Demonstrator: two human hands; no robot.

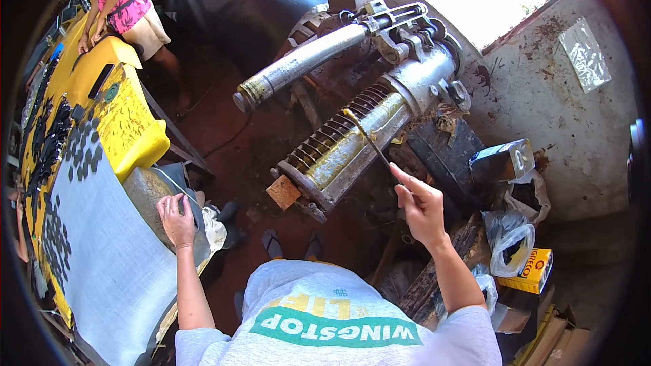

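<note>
My right hand (pixel 423 211) pinches a thin dark stick (pixel 369 139), its index finger stretched along it. The yellowish tip of the stick meets the upper side of a long metal machine arm (pixel 363 146), which is smeared with something yellow and shiny. A row of coil-like rings (pixel 332 130) runs along that arm, and a brown block (pixel 283 192) sticks out of its near end. Above it slants a metal cylinder (pixel 305 61) joined to the same machine. My left hand (pixel 178 221) rests with fingers apart on a worn grey rounded surface (pixel 146 196) beside the table.
On the left table lie a pale cloth (pixel 108 251), yellow sheeting (pixel 125 132) and many small dark pieces (pixel 85 149). Another person (pixel 125 0) stands at its far end. At right are a metal can (pixel 502 160), plastic bags (pixel 508 240) and a yellow can (pixel 532 271).
</note>
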